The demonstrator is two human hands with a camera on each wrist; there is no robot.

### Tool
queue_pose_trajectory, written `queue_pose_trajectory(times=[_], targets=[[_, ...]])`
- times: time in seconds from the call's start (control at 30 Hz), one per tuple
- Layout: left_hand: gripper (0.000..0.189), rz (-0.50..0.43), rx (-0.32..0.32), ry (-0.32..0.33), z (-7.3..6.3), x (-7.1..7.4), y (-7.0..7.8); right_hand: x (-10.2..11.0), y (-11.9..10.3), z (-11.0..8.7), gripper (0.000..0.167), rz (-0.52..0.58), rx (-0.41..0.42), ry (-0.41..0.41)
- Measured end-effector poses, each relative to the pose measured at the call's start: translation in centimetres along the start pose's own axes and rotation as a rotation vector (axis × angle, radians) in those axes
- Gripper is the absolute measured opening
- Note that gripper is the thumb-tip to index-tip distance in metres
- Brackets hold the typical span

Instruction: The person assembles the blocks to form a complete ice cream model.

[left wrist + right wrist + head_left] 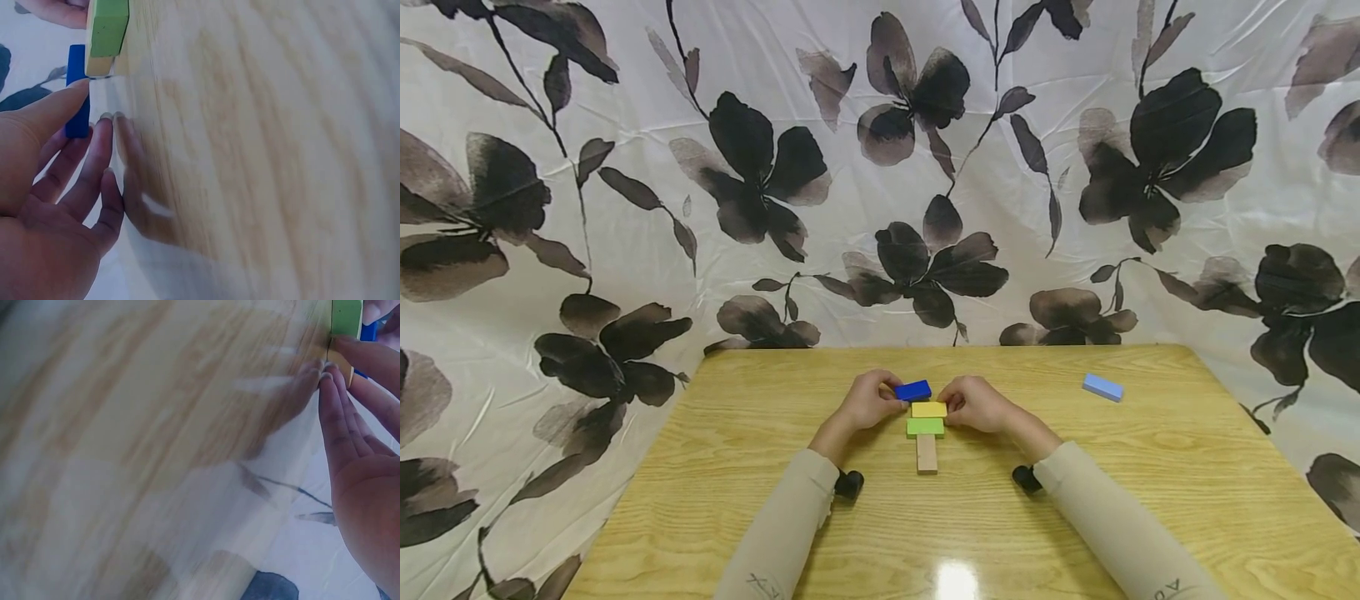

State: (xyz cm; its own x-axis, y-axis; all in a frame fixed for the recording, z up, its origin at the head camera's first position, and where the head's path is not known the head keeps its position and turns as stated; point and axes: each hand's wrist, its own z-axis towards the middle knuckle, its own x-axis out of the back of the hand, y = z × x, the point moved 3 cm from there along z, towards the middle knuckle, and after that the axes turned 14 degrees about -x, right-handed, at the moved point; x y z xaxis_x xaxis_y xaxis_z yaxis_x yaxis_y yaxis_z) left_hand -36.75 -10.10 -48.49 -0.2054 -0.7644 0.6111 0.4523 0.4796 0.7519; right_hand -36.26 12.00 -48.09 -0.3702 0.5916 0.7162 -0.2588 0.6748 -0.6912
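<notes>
While the left hand (871, 402) pinches the blue block (914, 390) by its left end, kinda askew just beyond the yellow block (929, 410), the right hand (977, 405) has the yellow one's right end between thumb and fingers. Green block (925, 428) sits right up against the yellow, with the tan block (927, 455) pointing back toward the person (light blue block (1102, 387) is chilling well off to the right on the wood-grain table (737, 517), btw).
</notes>
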Motion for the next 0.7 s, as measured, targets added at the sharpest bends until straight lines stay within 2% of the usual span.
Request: queue_pose_trajectory(times=[0.2, 0.57, 0.7], targets=[[0.032, 0.037, -0.005, -0.026, 0.36, -0.06, 0.04, -0.13, 0.02, 0.16, 0.027, 0.012, 0.009, -0.010], [0.032, 0.139, -0.020, -0.135, 0.72, -0.51, 0.28, -0.20, 0.10, 0.00, 0.025, 0.018, -0.007, 0.007], [0.032, 0.172, -0.058, -0.174, 0.86, -0.66, 0.35, -0.16, 0.15, -0.04, 0.025, 0.038, -0.018, 0.008]])
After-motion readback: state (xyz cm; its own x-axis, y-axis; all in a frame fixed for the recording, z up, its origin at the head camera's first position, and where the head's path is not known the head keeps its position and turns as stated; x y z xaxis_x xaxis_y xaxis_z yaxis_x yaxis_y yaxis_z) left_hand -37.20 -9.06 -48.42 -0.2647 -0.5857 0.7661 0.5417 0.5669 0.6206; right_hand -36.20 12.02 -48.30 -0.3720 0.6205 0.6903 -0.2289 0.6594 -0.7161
